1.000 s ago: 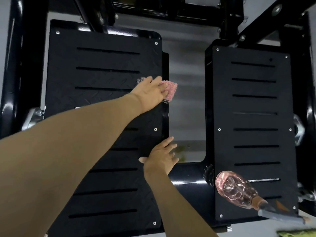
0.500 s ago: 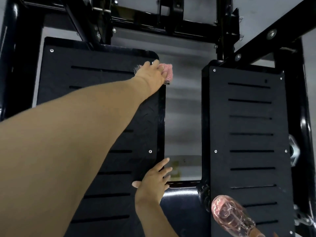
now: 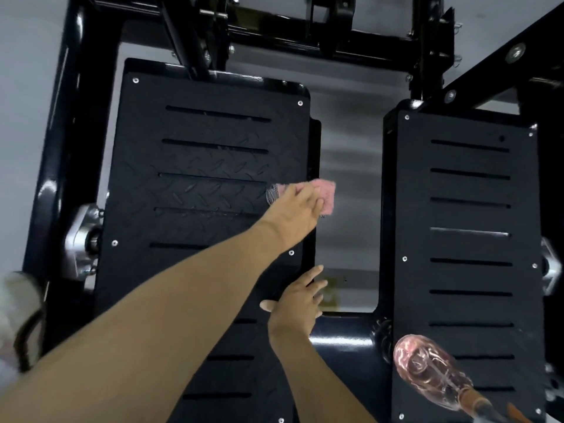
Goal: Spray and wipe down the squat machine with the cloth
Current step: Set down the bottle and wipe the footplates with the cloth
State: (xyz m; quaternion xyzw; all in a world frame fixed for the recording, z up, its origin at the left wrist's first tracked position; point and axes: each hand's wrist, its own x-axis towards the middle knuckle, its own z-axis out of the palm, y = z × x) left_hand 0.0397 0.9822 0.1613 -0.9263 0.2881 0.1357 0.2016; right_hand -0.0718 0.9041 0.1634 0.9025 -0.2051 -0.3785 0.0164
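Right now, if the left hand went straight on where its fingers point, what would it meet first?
Beyond the cloth under it, the left hand crosses the open gap, then probably meets the inner edge of the right footplate; depth is unclear.

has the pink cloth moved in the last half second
Yes: pink cloth under left hand slid down the left black slotted footplate, along its right edge, from top corner to third slot.

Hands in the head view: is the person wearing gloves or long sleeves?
No. The left hand and the right hand are bare, with no gloves, rings or watch to see. No sleeves show either.
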